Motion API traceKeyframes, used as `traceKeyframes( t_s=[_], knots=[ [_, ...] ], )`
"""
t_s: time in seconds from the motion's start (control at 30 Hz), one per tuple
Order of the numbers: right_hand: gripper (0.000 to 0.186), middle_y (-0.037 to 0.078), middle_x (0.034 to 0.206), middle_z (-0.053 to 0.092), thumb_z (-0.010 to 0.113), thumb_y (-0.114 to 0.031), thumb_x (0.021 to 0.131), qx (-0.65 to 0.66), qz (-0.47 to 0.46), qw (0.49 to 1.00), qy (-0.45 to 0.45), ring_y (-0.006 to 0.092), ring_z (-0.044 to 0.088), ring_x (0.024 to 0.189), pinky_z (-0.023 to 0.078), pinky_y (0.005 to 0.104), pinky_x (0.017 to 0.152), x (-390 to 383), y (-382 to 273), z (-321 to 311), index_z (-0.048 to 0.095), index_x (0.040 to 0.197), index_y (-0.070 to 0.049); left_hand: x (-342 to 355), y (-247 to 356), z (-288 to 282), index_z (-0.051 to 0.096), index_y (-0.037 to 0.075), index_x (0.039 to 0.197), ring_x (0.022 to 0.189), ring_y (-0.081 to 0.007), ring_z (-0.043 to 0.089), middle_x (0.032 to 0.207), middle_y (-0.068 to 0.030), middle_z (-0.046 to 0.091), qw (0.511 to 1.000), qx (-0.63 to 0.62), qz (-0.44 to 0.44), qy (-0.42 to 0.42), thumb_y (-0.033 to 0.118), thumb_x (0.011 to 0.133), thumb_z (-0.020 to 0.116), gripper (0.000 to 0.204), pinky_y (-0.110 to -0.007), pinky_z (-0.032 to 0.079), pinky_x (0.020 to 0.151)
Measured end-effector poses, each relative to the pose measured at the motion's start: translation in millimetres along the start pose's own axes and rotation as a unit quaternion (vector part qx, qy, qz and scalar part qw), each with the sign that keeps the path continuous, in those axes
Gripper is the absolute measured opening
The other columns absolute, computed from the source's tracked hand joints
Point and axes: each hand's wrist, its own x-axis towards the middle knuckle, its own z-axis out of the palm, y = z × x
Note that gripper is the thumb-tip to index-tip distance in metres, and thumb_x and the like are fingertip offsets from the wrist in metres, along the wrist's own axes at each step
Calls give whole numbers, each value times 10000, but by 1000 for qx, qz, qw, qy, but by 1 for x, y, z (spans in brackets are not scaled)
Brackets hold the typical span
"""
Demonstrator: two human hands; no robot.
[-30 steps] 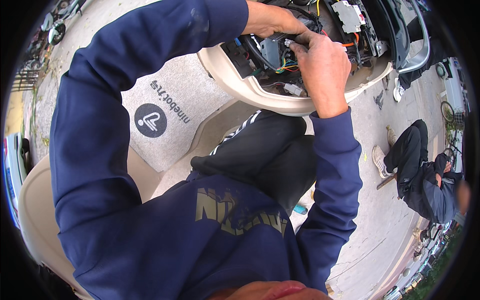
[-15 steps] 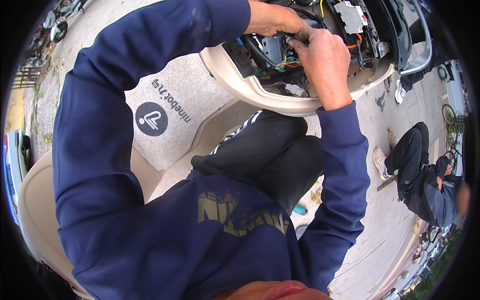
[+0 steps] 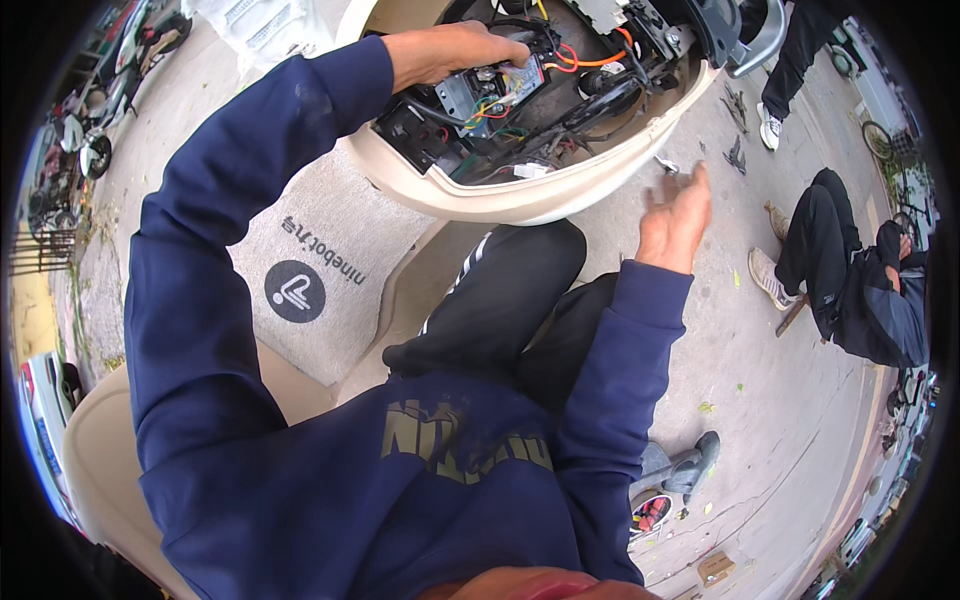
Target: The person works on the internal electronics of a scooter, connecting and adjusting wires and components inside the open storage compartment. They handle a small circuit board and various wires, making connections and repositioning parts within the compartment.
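Note:
My left hand [image 3: 452,50] reaches into the open cream-coloured shell [image 3: 560,208] of an electric scooter. Its fingers are curled round a silver metal electrical box [image 3: 462,98] with a label and thin coloured wires; the far fingers are partly hidden. Black cables, an orange cable [image 3: 594,63] and a white connector [image 3: 528,171] lie in the cavity around it. Outside the shell, to its right, my right hand [image 3: 676,222] hangs over the pavement. Its fingers are stretched out, slightly blurred, and nothing shows in them.
A grey floor mat [image 3: 310,270] lies left of my knees. At the right a person [image 3: 850,270] sits low, and another person's dark-trousered leg [image 3: 795,75] stands beyond the shell. Small dark parts [image 3: 736,155] lie on the pavement. Parked scooters [image 3: 105,120] stand far left.
My right hand has left the wiring and moved right and nearer, out of the shell, its fingers opening. My left hand stays by the silver box. The whole view has shifted.

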Motion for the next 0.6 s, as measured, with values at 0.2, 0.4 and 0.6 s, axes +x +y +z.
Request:
traceKeyframes(
  t_s=[0.2,0.4,0.6],
  knots=[
    [683,106,1524,481,372,-621,1044,-95,74,985,-127,272,458,1378,327,505,1144,-20,33,15,433,1521,-136,0,0,-9,647,-105,1200,863,-222,704,1051,-174,709,997,69,28,37,435,806,728,674,-356,586,770],
    [716,131,1580,418,202,-588,1086,134,83,974,-161,301,434,1419,329,410,1195,6,81,15,353,1571,-83,3,12,0,673,-65,1137,808,-186,694,986,-124,712,1000,8,-17,2,400,850,714,548,-322,574,727],
    [732,186,1450,509,326,-604,1074,252,65,948,-185,245,516,1321,419,376,1114,21,150,17,438,1457,10,8,3,-14,667,-48,1138,772,-183,726,964,-130,739,982,-148,-116,-31,254,880,694,398,-355,609,717]
  ],
)
